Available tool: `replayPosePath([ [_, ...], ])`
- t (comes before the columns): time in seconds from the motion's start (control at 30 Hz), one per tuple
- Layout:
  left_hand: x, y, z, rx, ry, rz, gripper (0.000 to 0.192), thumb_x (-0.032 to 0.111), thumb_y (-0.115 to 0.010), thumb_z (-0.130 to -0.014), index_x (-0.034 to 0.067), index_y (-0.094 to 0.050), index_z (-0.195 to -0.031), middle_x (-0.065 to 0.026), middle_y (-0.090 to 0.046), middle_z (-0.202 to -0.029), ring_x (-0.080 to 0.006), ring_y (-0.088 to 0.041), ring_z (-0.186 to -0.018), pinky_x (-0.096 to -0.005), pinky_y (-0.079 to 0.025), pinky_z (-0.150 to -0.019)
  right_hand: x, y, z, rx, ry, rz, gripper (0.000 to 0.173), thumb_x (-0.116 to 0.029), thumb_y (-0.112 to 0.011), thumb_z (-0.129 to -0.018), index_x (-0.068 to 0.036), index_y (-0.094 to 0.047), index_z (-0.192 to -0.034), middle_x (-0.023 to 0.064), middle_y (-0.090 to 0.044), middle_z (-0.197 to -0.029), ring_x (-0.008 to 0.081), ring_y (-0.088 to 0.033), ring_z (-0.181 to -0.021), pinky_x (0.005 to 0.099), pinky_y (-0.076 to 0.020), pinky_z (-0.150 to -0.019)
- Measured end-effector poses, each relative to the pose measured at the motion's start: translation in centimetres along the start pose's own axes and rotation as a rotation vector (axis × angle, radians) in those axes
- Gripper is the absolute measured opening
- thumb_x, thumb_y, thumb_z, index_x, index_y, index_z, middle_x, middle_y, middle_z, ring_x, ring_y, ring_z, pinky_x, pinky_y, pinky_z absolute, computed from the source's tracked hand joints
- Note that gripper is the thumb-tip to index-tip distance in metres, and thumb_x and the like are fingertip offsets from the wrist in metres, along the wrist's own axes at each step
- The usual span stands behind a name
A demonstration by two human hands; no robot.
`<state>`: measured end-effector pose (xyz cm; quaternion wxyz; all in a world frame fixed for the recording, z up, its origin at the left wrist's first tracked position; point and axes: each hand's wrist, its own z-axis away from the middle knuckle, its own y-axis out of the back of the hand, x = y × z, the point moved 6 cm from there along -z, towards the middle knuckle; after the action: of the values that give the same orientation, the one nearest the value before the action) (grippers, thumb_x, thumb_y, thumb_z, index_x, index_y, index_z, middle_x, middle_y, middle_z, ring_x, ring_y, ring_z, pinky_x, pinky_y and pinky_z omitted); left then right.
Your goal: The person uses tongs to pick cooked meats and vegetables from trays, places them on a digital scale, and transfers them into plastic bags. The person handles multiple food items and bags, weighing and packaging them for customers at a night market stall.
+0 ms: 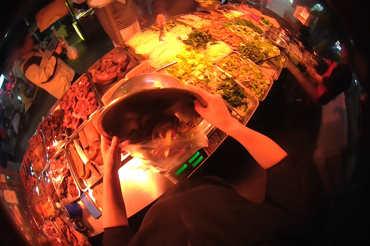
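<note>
A large metal mixing bowl (148, 81) is tilted on its side with its mouth facing me. My right hand (211, 104) grips its right rim, the thumb over the edge. Below the mouth hangs a clear plastic bag (172, 150), with sliced vegetables (168, 135) at the bowl's lower lip and inside the bag. My left hand (110, 150) is at the lower left rim and holds the bag's edge there; some of its fingers are hidden. Under the bag is a scale with a lit green display (189, 163).
Trays of cut vegetables (191, 64) spread ahead, and trays of cooked meat (79, 103) line the left. A knife (82, 152) lies on a left tray. A blue box (90, 205) is near the counter edge. Other people (48, 69) stand around the stall; one hand (161, 21) holds tongs.
</note>
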<state>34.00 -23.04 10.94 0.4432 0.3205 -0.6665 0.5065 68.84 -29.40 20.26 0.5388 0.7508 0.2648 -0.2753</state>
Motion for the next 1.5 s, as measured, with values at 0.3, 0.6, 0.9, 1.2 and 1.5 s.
replayPosePath([
  [0.3,-0.7,1.3,-0.5,0.085,-0.101,-0.193,0.035,0.005,-0.051,-0.092,0.005,-0.041,-0.125,-0.0072,-0.057,-0.109,-0.0167,-0.062,-0.085,-0.0300,-0.057,-0.064,10.1,-2.6,2.4,-0.468,-0.636,-0.478,0.027,-0.008,-0.054,-0.086,-0.003,-0.059,-0.113,0.0086,-0.064,-0.081,0.0137,-0.062,-0.072,0.0252,-0.0521,-0.059],
  [0.6,0.1,0.3,-0.1,0.120,-0.098,-0.204,0.028,0.006,-0.051,-0.093,0.004,-0.043,-0.119,-0.0069,-0.058,-0.098,-0.0156,-0.062,-0.076,-0.0291,-0.056,-0.061,8.0,-6.6,2.5,-0.565,-0.788,-0.741,0.030,0.000,-0.056,-0.083,-0.009,-0.061,-0.110,0.0045,-0.063,-0.081,0.0095,-0.055,-0.060,0.0206,-0.0470,-0.052],
  [0.9,-0.7,0.7,0.6,0.164,-0.087,-0.235,0.024,0.002,-0.048,-0.091,0.002,-0.042,-0.114,-0.0099,-0.059,-0.092,-0.0167,-0.063,-0.065,-0.0270,-0.055,-0.056,7.4,-5.8,1.5,-0.250,-0.697,-1.307,0.027,0.000,-0.061,-0.081,-0.005,-0.054,-0.106,0.0124,-0.064,-0.093,0.0217,-0.064,-0.081,0.0328,-0.0527,-0.072],
  [1.2,1.6,-1.2,1.2,0.280,-0.169,-0.290,0.032,-0.002,-0.047,-0.087,0.000,-0.042,-0.119,-0.0136,-0.059,-0.100,-0.0190,-0.064,-0.068,-0.0275,-0.055,-0.053,-1.2,-1.6,2.4,-0.529,-0.184,-1.443,0.061,-0.011,-0.072,-0.074,0.001,-0.044,-0.127,0.0101,-0.054,-0.124,0.0185,-0.050,-0.116,0.0335,-0.0385,-0.101],
  [1.5,3.3,-2.8,0.2,0.047,-0.160,-0.021,0.036,0.005,-0.055,-0.087,0.003,-0.044,-0.120,-0.0123,-0.056,-0.110,-0.0168,-0.061,-0.077,-0.0247,-0.053,-0.060,2.8,0.2,2.3,0.057,-0.070,-0.427,0.031,0.001,-0.057,-0.083,0.001,-0.055,-0.114,0.0050,-0.063,-0.104,0.0120,-0.057,-0.094,0.0280,-0.0453,-0.084],
])
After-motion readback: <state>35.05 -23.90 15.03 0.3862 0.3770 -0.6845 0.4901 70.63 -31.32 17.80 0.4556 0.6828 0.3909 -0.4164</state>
